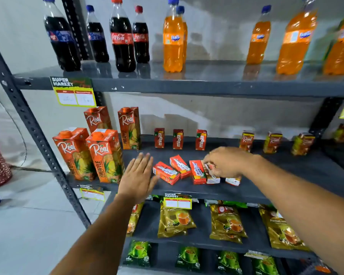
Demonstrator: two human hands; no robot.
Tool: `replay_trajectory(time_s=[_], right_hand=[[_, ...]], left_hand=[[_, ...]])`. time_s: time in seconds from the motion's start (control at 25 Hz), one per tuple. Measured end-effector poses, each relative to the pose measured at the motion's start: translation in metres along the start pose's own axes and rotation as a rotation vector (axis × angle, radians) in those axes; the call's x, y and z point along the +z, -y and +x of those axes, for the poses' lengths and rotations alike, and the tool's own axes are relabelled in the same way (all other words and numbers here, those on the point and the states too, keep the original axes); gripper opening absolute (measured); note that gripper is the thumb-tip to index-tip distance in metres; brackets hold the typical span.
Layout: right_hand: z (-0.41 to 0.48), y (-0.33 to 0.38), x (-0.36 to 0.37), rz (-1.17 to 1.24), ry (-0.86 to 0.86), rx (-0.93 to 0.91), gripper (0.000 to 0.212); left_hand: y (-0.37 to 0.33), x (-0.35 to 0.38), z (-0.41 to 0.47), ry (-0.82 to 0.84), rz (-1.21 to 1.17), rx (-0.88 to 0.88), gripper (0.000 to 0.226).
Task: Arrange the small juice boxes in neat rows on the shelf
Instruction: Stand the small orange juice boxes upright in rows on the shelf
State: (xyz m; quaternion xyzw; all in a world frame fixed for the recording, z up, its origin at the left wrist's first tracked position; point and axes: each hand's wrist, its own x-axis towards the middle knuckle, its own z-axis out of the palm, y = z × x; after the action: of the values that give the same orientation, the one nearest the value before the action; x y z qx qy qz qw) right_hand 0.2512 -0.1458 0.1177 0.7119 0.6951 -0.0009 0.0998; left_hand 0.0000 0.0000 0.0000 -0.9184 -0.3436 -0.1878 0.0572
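Left hand (137, 176) hovers flat, fingers spread, beside toppled small red juice boxes (165, 172); right hand (226, 162) seemingly pinches one carton on the dark metal shelf (286, 171).

Single head cam, looks fwd and down, close to the mid shelf (187, 187) front edge

Dark grey shelf (286, 171) carries red-and-orange small juice boxes (180, 166) with white strips; orange cartons (105, 155) show yellow pineapples; cola bottles (122, 36) run near-black with red labels; gold pouches (226, 223) gleam below; green packs (139, 254) lowest.
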Motion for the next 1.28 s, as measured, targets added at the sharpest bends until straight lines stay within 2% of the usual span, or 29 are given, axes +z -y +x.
replay_trajectory(time_s=[0.12,0.24,0.48,0.64,0.84,1.04,1.2,1.28], right_hand=[[0.052,0.009,0.02,0.041,0.109,-0.004,0.039],[0.095,0.024,0.038,0.06,0.147,-0.054,0.049],[0.139,0.056,0.081,-0.004,0.037,-0.142,0.066],[0.15,0.056,0.088,0.001,-0.024,-0.203,0.072],[0.155,0.053,0.088,0.019,0.066,-0.189,0.076],[0.156,0.056,0.085,0.065,0.097,-0.183,0.072],[0.175,0.059,0.041,0.253,-0.022,-0.17,0.052],[0.201,0.067,0.016,0.323,0.014,-0.117,0.047]], left_hand=[[0.017,0.046,0.003,0.087,-0.115,-0.122,0.079],[0.03,0.079,0.006,0.144,-0.132,-0.174,0.069],[0.05,0.118,0.004,-0.02,-0.166,-0.133,0.051],[0.055,0.127,0.004,-0.084,-0.176,-0.091,0.049],[0.054,0.126,0.003,-0.116,-0.156,-0.096,0.049],[0.07,0.123,0.004,-0.164,-0.142,-0.031,0.046],[0.065,0.128,0.005,-0.213,-0.131,-0.05,0.044],[0.066,0.129,0.005,-0.228,-0.131,-0.052,0.043]])
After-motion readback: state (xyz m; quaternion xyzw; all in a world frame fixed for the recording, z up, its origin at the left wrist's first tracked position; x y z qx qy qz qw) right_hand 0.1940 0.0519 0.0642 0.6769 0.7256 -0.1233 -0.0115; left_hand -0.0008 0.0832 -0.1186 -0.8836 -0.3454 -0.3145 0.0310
